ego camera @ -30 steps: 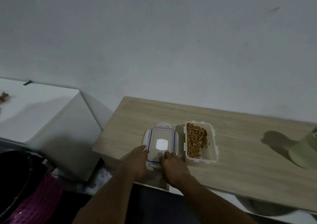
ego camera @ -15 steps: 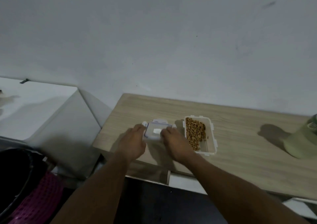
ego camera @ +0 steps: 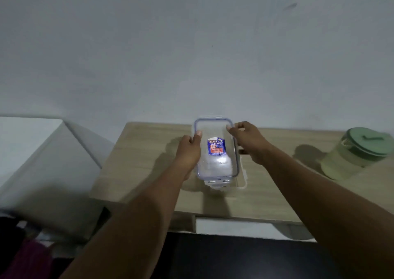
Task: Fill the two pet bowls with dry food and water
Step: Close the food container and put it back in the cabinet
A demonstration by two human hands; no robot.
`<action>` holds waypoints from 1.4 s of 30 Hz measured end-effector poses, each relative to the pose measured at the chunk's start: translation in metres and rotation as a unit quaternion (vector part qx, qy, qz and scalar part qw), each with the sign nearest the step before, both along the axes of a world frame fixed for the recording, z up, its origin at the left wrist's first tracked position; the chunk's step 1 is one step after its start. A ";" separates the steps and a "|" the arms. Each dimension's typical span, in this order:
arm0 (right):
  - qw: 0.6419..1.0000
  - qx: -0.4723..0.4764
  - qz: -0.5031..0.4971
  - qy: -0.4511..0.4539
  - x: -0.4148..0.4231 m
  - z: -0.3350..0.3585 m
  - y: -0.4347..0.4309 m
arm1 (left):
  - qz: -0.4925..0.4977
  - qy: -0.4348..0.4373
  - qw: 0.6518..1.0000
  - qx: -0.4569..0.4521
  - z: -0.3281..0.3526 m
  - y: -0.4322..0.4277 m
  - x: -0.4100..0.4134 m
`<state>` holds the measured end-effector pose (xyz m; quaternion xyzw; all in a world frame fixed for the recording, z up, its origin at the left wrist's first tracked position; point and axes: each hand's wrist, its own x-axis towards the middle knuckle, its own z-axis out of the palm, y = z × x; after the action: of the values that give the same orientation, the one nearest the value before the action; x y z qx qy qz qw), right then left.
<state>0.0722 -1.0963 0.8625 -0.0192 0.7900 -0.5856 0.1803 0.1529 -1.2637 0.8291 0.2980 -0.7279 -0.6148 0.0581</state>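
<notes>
- Spanning the lower middle of the view, a light wood-grain table (ego camera: 136, 167) is seen against a plain pale wall (ego camera: 191, 44); a white drawer front (ego camera: 234, 227) shows under its near edge.
- A white cabinet (ego camera: 42, 150) stands just left of the table, w/ a gap between.
- A green-lidded clear jug (ego camera: 354, 152) is set near the table's right end, tilted by lens distortion and blurred; its contents can't be made out.
- A clear lid (ego camera: 216, 150), blue-sealed w/ a blue/red sticker, is held raised above the table centre, tipped toward the camera.
- Left hand (ego camera: 188, 152): thumb pressed on the lid's left edge, other fingers hidden behind it.
- Right hand (ego camera: 248, 142): thumb and curled fingers pinching the lid's right edge.
- The food container (ego camera: 243, 178) lies on the table behind the lid and right hand; only part of its right and near rim is visible, food not visible.
- Pet bowls not identifiable; dark floor area bottom left is too dim to read.
</notes>
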 end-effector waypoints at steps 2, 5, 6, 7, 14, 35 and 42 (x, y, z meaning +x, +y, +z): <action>0.998 0.014 -0.014 -0.063 0.005 -0.029 0.015 | -0.009 -0.019 1.000 -0.001 -0.020 0.013 -0.006; 0.995 0.075 -0.056 -0.032 0.010 -0.061 0.030 | -0.038 -0.055 0.997 -0.049 -0.041 0.025 -0.011; 0.993 0.103 -0.065 -0.006 0.010 -0.067 0.033 | -0.052 -0.066 0.993 -0.079 -0.045 0.027 -0.012; 0.989 0.130 -0.067 0.011 0.010 -0.070 0.034 | -0.065 -0.076 0.989 -0.109 -0.049 0.029 -0.014; 0.969 0.239 -0.041 0.040 0.006 -0.105 0.025 | -0.060 -0.106 0.981 -0.148 -0.079 0.037 -0.021; 0.955 0.276 -0.060 0.086 -0.001 -0.115 0.007 | -0.020 -0.024 0.973 -0.230 -0.090 0.043 -0.028; 0.958 0.257 -0.066 0.107 -0.001 -0.124 0.013 | -0.044 -0.059 0.971 -0.226 -0.088 0.057 -0.031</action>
<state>0.0713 -1.0832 0.7381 0.0172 0.9280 -0.3681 0.0549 0.1223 -1.2063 0.7413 0.2801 -0.8624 -0.4182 0.0535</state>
